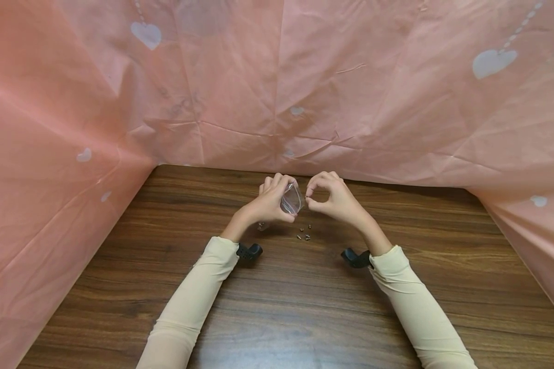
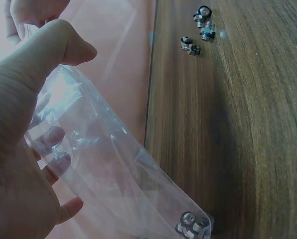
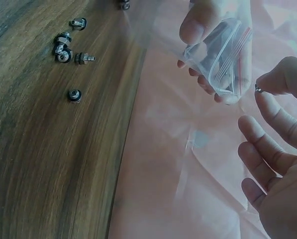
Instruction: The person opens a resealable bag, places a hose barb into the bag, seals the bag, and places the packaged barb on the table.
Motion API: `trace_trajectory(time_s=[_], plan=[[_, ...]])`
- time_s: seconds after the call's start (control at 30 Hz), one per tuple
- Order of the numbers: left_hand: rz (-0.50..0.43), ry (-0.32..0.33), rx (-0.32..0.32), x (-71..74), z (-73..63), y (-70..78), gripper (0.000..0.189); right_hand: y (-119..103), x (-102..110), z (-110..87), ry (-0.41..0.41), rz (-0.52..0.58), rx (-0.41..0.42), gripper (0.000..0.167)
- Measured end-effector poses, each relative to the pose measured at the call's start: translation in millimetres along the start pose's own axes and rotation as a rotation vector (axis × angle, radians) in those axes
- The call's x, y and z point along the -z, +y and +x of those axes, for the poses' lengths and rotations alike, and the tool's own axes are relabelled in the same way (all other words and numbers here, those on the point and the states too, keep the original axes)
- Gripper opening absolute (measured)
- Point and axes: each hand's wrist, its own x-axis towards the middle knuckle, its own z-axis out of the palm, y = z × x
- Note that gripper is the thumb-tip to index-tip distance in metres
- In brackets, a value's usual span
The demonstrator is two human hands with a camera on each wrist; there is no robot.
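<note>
My left hand (image 1: 270,201) holds a clear zip bag (image 1: 292,200) near its top, thumb on one side and fingers on the other, with the mouth spread apart. Inside the bag's bottom corner lie a few small metal fittings (image 2: 189,221) with black rings, as the left wrist view shows. Just right of the bag's mouth, my right hand (image 1: 334,199) pinches a tiny metal piece (image 3: 258,88) between thumb and index finger; its other fingers are spread. Several metal fittings (image 3: 63,47) like those in the bag lie loose on the wooden table below the hands.
The brown wood-grain table (image 1: 277,307) spreads under both forearms. Pink cloth (image 1: 240,92) with white hearts hangs behind the table and along both sides, close beyond the hands. A black wrist strap mount (image 1: 356,258) sits on each wrist.
</note>
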Motion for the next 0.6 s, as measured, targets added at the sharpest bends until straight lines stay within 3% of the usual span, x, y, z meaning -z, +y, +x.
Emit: trace_trajectory(time_s=[0.6], plan=[[0.002, -0.011, -0.011, -1.3, 1.1, -1.3, 0.082, 0.0, -4.8, 1.1, 0.042, 0.008, 0.033, 0.009]])
